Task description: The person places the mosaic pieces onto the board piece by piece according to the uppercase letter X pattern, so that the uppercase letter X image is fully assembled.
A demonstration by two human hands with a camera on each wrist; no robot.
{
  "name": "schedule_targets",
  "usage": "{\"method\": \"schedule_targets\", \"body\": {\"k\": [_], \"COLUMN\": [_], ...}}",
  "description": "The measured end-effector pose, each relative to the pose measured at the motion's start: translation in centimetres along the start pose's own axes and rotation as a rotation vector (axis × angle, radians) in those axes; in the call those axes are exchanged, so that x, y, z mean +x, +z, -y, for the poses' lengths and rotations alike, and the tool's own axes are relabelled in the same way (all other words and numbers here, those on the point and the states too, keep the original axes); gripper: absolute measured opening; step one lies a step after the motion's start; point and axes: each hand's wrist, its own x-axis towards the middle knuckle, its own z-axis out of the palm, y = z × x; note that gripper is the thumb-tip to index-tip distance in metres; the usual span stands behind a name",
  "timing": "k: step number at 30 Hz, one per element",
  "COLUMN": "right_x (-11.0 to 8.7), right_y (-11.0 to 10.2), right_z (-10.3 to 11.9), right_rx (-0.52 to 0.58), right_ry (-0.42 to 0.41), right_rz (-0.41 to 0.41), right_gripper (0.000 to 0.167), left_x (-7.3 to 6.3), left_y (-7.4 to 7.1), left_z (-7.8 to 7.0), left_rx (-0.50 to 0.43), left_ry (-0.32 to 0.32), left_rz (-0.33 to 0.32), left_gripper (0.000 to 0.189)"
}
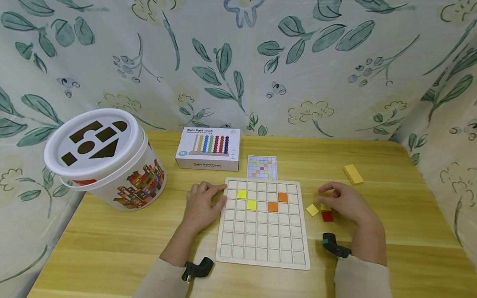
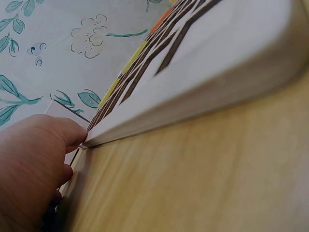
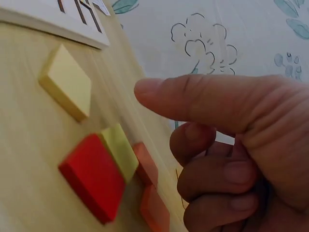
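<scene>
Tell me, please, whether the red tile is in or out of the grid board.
Out: the head view shows the red tile on the tabletop, apart from the grid board.

The person wore long, plain sleeves in a pale beige, the left sleeve [image 1: 162, 285] and the right sleeve [image 1: 363, 283] alike, their cloth matte and softly creased, their hems stopping short of the wrists. Near each cuff sat a small black device with a bent, rounded body: the left wrist device [image 1: 201, 267] showed a tiny light, metallic-looking piece at its base, and the right wrist device [image 1: 335, 245] bore a teal patch. The left hand [image 1: 201, 207] and right hand [image 1: 350, 202] were both bare.
</scene>
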Motion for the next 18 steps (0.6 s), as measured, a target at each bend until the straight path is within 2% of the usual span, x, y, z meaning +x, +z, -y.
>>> {"method": "schedule_targets", "body": {"k": [4, 10, 18], "right_x": [-0.7, -1.6, -2.2], "right_y": [-0.8, -1.4, -0.8], "right_z": [-1.3, -2.6, -3.3], "right_rx": [-0.015, -0.010, 0.010], "right_ry": [0.012, -0.007, -0.034], "right_rz": [0.000, 0.045, 0.153], "right_gripper": [0.043, 0.038, 0.033], "left_x": [-0.1, -0.1, 0.0], "left_y": [0.1, 0.2, 0.0], "left_z": [-0.1, -0.2, -0.1], "left_rx": [-0.001, -0.004, 0.000], "left_ry": [0.002, 0.002, -0.006], "left_rz": [-0.003, -0.006, 0.003], "left_gripper": [0.037, 0.037, 0.037]}}
